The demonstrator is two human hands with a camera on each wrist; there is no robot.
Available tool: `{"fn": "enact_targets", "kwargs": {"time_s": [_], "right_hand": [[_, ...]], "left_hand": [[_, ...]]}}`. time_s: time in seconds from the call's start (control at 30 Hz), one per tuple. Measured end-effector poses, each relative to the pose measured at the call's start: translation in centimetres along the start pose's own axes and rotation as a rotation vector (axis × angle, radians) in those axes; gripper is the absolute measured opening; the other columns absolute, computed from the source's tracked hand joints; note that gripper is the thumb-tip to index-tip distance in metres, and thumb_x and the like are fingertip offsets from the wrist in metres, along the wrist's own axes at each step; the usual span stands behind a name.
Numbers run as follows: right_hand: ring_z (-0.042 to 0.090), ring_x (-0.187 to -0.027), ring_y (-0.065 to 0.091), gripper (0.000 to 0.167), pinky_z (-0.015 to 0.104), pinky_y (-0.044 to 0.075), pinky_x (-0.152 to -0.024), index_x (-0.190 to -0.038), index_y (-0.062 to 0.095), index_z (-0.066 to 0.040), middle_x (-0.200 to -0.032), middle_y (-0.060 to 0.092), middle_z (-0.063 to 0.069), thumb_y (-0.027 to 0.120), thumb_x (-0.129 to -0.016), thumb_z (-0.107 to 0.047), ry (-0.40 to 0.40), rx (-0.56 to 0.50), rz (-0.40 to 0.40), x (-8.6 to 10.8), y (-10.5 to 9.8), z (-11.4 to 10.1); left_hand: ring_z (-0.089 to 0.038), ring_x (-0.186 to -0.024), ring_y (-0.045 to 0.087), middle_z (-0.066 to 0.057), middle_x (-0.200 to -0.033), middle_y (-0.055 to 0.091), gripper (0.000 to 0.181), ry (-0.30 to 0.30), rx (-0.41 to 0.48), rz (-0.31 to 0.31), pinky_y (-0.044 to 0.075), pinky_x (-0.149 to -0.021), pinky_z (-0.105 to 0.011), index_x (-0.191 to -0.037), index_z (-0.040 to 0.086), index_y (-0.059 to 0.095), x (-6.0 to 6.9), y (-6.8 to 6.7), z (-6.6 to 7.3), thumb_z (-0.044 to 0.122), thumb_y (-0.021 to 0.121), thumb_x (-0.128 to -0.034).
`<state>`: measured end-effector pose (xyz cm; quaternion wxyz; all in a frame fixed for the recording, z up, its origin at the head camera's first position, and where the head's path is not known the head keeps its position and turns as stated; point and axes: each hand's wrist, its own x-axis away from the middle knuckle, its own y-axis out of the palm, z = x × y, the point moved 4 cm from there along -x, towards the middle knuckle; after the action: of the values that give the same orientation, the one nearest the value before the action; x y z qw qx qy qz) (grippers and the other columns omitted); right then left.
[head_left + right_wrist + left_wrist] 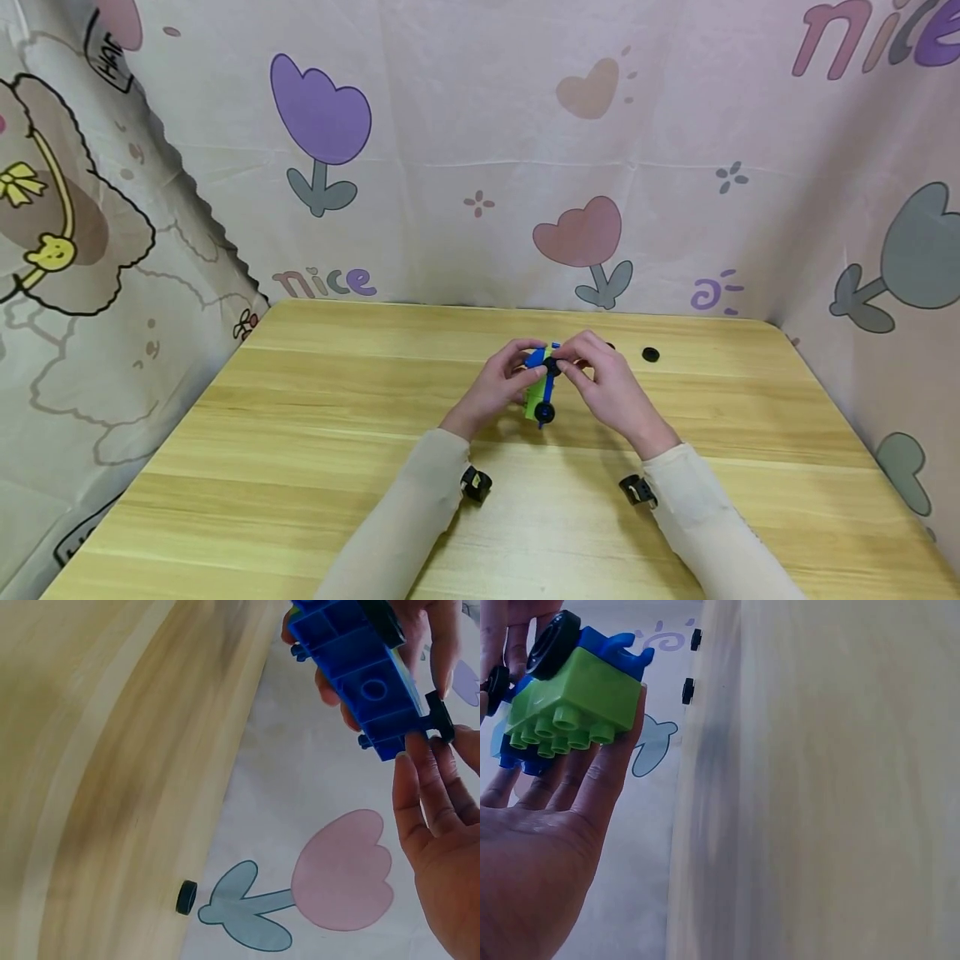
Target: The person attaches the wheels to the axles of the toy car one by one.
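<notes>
A small toy car (535,396) of building blocks is held above the table, tipped on its side. Its studded lime-green block (592,686) joins a blue base (360,675), whose hollow underside faces the right wrist camera. My left hand (491,385) grips the car, with fingers behind the green block. One black wheel (544,412) sits on the end nearer me. At the other end, my right hand (611,387) pinches a second black wheel (441,716) against the base's side. Whether that wheel is fully on its axle, I cannot tell.
Two loose black wheels lie near the table's far edge: one in plain sight (650,354), the other (611,346) mostly behind my right hand in the head view. Behind the wooden table (300,433) hangs a printed cloth (450,100).
</notes>
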<state>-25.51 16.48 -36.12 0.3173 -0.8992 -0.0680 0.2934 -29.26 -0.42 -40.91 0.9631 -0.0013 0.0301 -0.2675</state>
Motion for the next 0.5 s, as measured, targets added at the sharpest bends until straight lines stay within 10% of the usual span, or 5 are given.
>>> {"fn": "enact_targets", "kwargs": {"time_s": [0.5], "right_hand": [[0.034,-0.089,0.066,0.02,0.041,0.052,-0.073,-0.11,0.068,-0.006,-0.094,0.07,0.007,0.06,-0.1,-0.021,0.281,-0.162,-0.067,0.25,0.23,0.99]], "left_hand": [[-0.034,-0.107,0.06,-0.012,-0.124,0.057,0.038,0.072,-0.027,0.051,0.056,-0.074,-0.046,-0.135,0.021,0.051,0.0,-0.05,-0.58,0.025,0.061,-0.0989]]}}
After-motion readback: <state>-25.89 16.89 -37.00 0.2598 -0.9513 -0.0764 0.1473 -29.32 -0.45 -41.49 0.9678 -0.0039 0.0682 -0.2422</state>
